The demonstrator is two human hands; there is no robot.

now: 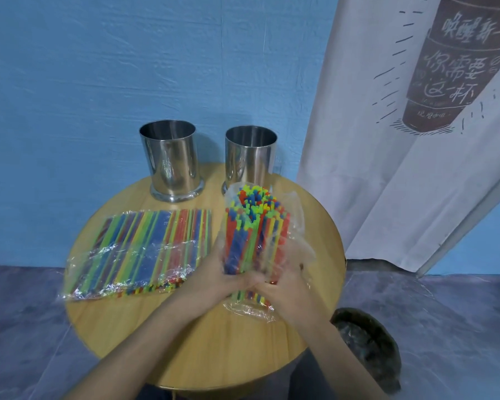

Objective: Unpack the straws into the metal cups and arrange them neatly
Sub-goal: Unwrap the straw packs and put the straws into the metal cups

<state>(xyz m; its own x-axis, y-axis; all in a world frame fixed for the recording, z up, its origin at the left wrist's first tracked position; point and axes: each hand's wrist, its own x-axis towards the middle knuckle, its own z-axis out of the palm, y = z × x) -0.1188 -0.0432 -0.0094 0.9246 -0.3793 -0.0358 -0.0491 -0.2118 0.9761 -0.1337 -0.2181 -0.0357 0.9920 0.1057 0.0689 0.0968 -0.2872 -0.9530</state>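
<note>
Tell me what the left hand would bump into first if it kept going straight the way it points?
The left hand points forward and to the right and grips the bagged straw bundle, so that comes first. Right behind it sits the right hand, probably next, though depth is hard to judge.

The fingers of your right hand (286, 287) blur against the straw bundle (251, 235); just behind that bundle, the base of the right metal cup (250, 157) is hidden.

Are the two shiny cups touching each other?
Apart. In the head view, a strip of table and blue wall shows between the left cup and the right cup.
</note>
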